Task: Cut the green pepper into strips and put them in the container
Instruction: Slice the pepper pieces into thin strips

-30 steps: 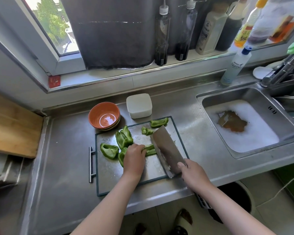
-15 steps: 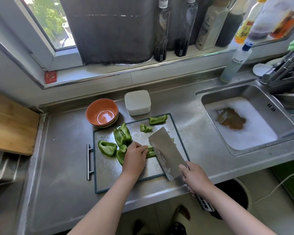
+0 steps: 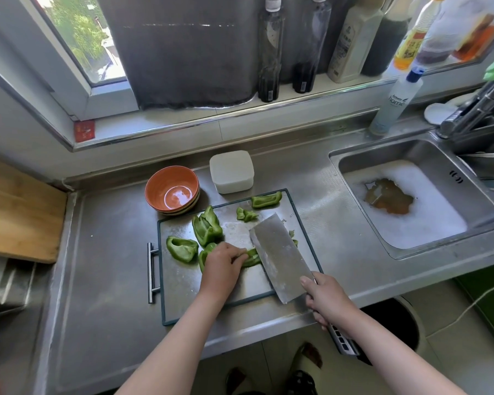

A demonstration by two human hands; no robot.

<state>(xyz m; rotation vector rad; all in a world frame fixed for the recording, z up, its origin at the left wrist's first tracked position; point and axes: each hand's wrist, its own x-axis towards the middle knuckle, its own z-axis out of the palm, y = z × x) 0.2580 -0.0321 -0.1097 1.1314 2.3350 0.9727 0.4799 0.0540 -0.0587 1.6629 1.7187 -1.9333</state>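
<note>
Far left of frame: wood slab (image 3: 17, 212) lying past the edge of the steel counter (image 3: 103, 266).

Centre left: orange bowl (image 3: 171, 189) on the counter, just behind the upper left corner of the board (image 3: 183, 289). The board has a metal handle (image 3: 151, 272) on its left edge.

Pepper, all on the board:
- one large curved piece (image 3: 183, 249) at left
- a stack of pieces (image 3: 207, 228) just above and right of it
- small bits (image 3: 246, 214) near the top
- one piece (image 3: 266, 199) at the top edge
- a strip (image 3: 253, 256) at frame centre, under the fingers

Left hand (image 3: 221, 266): fingers curled, pinning the strip to the board, fingertips just beside the left face of the blade.

Container (image 3: 231, 172): white, square, on the counter just behind the board and right of the bowl. Its top is opaque; contents cannot be told.

Cleaver (image 3: 280, 258): blade runs diagonally across the right half of the board, edge down against the strip. A few bits (image 3: 293, 238) lie right of the blade.

Right hand (image 3: 324, 297): clenched round the cleaver handle at the board's lower right corner.

Right of frame: sink (image 3: 354, 155) with foamy water. Spray bottle (image 3: 394, 101) and tap (image 3: 474, 109) stand behind it.
</note>
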